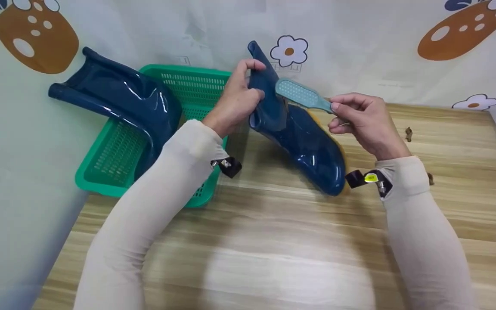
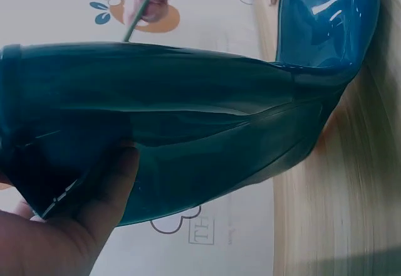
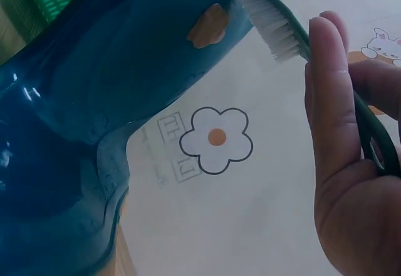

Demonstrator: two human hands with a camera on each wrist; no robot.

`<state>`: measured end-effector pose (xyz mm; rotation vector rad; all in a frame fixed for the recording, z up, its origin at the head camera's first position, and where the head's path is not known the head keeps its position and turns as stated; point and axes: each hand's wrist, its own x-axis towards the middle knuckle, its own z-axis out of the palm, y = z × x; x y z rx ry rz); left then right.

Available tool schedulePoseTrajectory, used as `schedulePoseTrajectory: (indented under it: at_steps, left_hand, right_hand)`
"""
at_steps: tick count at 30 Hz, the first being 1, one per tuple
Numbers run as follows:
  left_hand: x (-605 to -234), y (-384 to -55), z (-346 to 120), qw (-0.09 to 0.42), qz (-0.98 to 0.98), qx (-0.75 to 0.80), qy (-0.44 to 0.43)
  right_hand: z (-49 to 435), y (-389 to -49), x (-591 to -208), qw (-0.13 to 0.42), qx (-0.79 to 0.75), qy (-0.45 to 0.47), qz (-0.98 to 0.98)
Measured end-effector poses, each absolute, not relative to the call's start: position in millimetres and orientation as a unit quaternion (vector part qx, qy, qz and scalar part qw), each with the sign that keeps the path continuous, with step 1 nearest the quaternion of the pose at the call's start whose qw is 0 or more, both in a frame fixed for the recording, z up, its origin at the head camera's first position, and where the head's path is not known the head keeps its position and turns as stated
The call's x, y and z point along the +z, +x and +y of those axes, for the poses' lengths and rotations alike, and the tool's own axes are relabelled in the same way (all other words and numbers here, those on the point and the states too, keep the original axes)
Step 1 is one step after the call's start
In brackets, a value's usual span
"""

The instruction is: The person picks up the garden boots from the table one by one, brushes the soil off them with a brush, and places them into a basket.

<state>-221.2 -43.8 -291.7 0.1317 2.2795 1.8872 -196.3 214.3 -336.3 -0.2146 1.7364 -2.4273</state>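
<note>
Tilted over the table, a dark blue rubber boot (image 1: 314, 150) has its toe down toward the right and its shaft pointing up and back. My left hand (image 1: 239, 97) grips the shaft near the top opening, thumb on one side. In my right hand (image 1: 366, 120) is the handle of a light green scrub brush (image 1: 302, 94). The brush head lies along the shaft, and its white bristles (image 3: 276, 28) face the boot in the right wrist view. Near them a brown patch of dirt (image 3: 210, 26) sticks to the shaft.
A green plastic basket (image 1: 205, 198) stands at the left, holding a second blue boot (image 1: 119, 94) whose shaft leans out over the rim. Small brown bits (image 1: 409, 134) lie on the wood-patterned table (image 1: 291, 258) at the right. A printed wall covering (image 1: 360, 77) rises behind.
</note>
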Motion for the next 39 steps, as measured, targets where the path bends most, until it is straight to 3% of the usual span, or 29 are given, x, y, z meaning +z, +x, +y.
schedulePoseTrajectory:
  at_steps: [10, 16, 20, 25, 33, 39]
  left_hand:
    - [-298, -221, -46, 0.102, 0.745, 0.658, 0.035]
    - [-300, -222, -44, 0.088, 0.761, 0.642, 0.039]
    - [-300, -221, -43, 0.086, 0.758, 0.646, 0.038]
    - [-302, -223, -47, 0.094, 0.736, 0.67, 0.032]
    - [-307, -223, -49, 0.091, 0.747, 0.659, 0.012]
    - [-302, -221, -48, 0.105, 0.722, 0.684, -0.012]
  right_hand:
    - [225, -196, -343, 0.074, -0.736, 0.0, 0.673]
    - [224, -196, -334, 0.031, -0.787, -0.036, 0.615]
    - [215, -198, -341, 0.058, -0.81, -0.058, 0.581]
    - [215, -199, -358, 0.096, -0.79, -0.006, 0.605]
    - [216, -195, -341, 0.04, -0.781, -0.027, 0.623]
    - [213, -198, -353, 0.066, -0.783, -0.024, 0.618]
